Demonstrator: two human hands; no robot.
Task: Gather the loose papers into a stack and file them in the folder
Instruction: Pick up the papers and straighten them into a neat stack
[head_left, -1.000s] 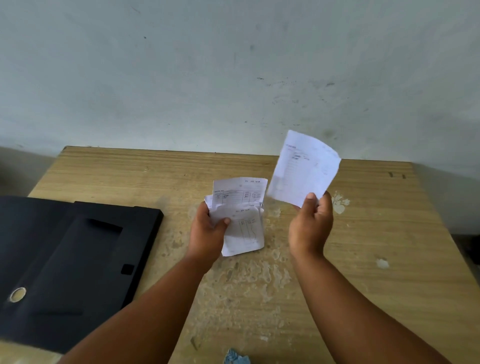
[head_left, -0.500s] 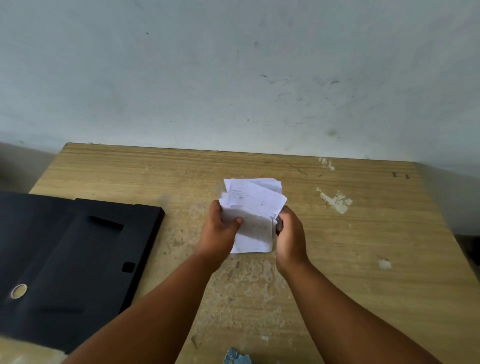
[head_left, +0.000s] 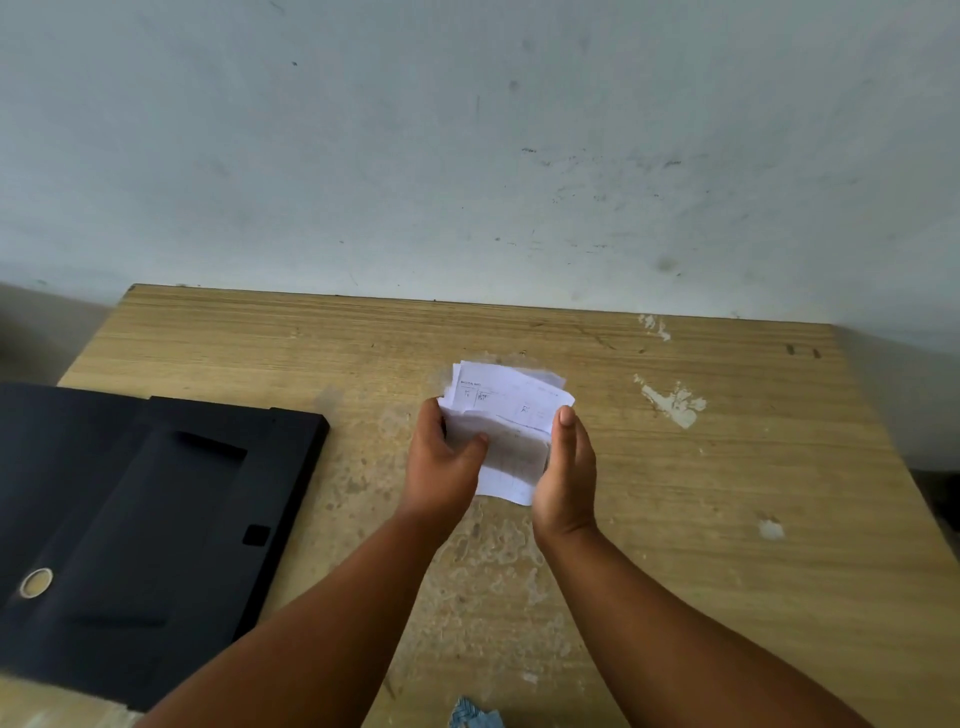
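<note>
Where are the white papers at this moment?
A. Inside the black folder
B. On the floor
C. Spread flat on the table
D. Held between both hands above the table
D: the papers sit as one uneven bundle between the left hand and the right hand, while the black folder lies apart at the left on the table.

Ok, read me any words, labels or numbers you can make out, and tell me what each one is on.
Top sheet of the paper stack: a printed heading at its upper left, perhaps "NOTA NO", too small to be sure.
Same sheet: handwritten marks in the form's boxes, unreadable.
Black folder: no text visible.
</note>
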